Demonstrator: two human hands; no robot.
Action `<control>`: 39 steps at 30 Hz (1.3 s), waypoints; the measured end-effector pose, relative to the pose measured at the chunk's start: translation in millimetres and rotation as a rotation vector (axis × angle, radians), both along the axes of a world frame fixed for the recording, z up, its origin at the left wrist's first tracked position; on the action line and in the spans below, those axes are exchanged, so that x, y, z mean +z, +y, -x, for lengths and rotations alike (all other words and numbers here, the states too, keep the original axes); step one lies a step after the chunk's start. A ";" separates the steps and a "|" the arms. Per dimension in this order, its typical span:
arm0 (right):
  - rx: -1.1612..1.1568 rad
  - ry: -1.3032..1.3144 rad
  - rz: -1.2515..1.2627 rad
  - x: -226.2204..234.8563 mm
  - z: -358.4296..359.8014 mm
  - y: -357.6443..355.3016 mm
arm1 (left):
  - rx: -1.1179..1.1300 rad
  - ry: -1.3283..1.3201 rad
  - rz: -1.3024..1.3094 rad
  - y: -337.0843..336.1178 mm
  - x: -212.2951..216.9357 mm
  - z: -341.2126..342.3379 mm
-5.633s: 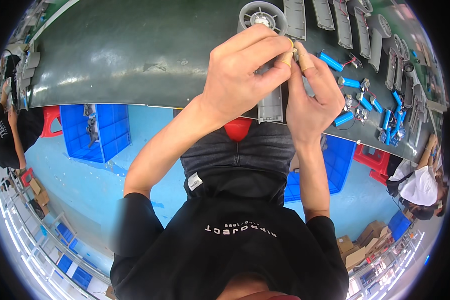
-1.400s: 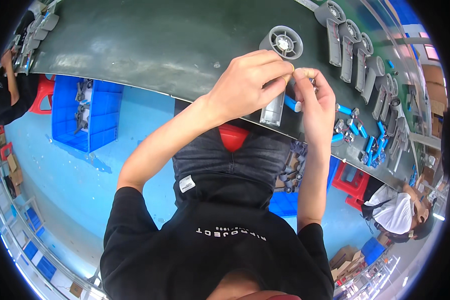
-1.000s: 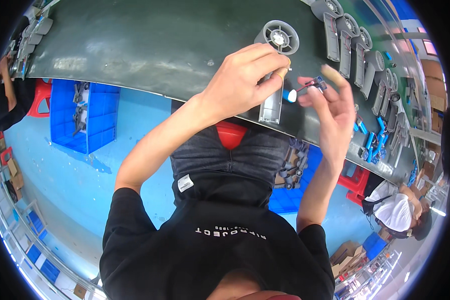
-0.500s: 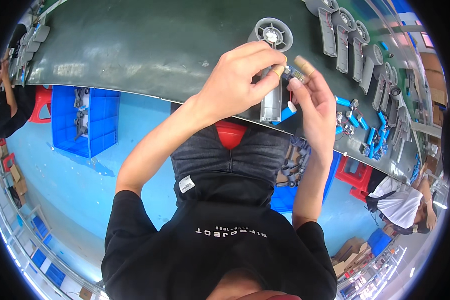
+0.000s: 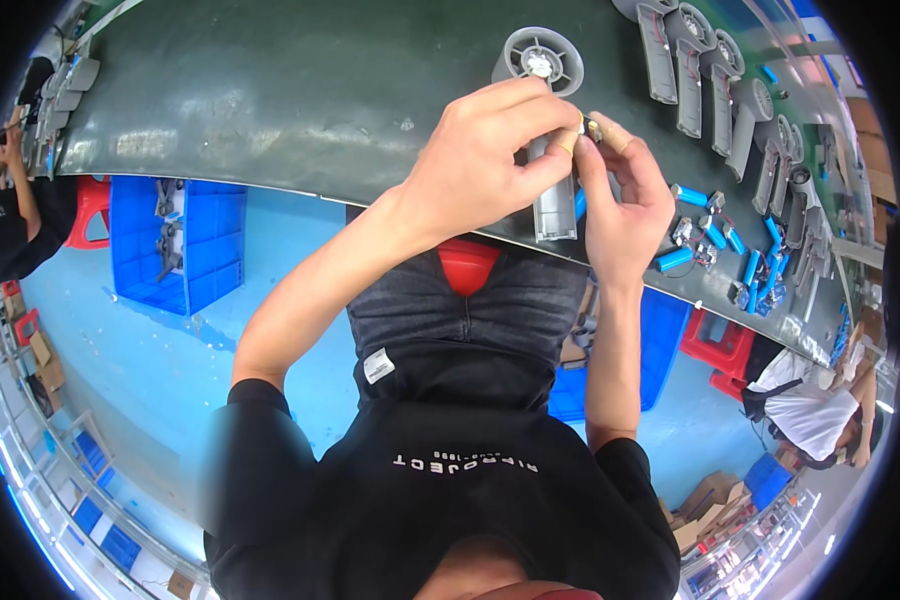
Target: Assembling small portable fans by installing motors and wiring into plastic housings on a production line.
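Over the bench's near edge, my left hand (image 5: 490,150) is closed in a pinch, its thumb and fingertips meeting at the left end of a small circuit board (image 5: 594,129). What lies between those fingertips is hidden. My right hand (image 5: 625,205) grips the board between thumb and fingers, mostly covering it. Finger covers show on both hands. Under my left hand lies a grey fan-like housing, with its round spoked head (image 5: 538,62) beyond the fingers and its open handle (image 5: 554,212) toward me. A blue cylindrical battery (image 5: 580,203) peeks out between the handle and my right hand.
Several similar grey housings (image 5: 688,75) stand in a row at the right. Blue batteries with wired boards (image 5: 712,232) lie nearer. Blue crates (image 5: 210,240) and red stools (image 5: 715,340) are below the dark green bench (image 5: 270,90). Other people sit at far left and right.
My right hand has turned and drawn closer to my left fingertips, so the board shows less. The blue battery now sits mostly hidden behind the right hand. The view has shifted slightly.
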State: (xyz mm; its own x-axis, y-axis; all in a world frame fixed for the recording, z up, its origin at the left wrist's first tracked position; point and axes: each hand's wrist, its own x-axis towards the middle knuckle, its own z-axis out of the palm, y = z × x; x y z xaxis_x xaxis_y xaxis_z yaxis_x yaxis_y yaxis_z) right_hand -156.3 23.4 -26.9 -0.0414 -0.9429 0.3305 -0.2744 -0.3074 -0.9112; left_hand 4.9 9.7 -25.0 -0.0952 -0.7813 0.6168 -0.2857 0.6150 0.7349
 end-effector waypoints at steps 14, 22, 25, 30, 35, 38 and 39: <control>-0.093 0.351 0.310 4.8 0.3 3.1 | 0.069 0.032 0.113 -4.1 -1.4 12.6; -0.041 0.312 0.255 5.8 0.1 5.9 | 0.062 0.017 0.141 -4.5 -2.9 13.4; -0.068 0.378 0.284 5.2 1.2 6.8 | 0.057 0.009 0.149 -4.8 -3.4 14.2; -0.087 0.406 0.341 3.2 1.7 6.0 | 0.039 -0.005 0.146 -4.9 -3.1 14.9; -0.089 0.427 0.350 1.8 3.1 5.3 | 0.037 -0.037 0.155 -5.2 -4.1 15.7; -0.108 0.444 0.471 -3.3 4.4 0.5 | 0.044 -0.043 0.164 -6.0 -3.6 15.9; -0.106 0.440 0.467 -3.8 4.7 0.0 | 0.042 -0.043 0.166 -5.8 -2.1 15.5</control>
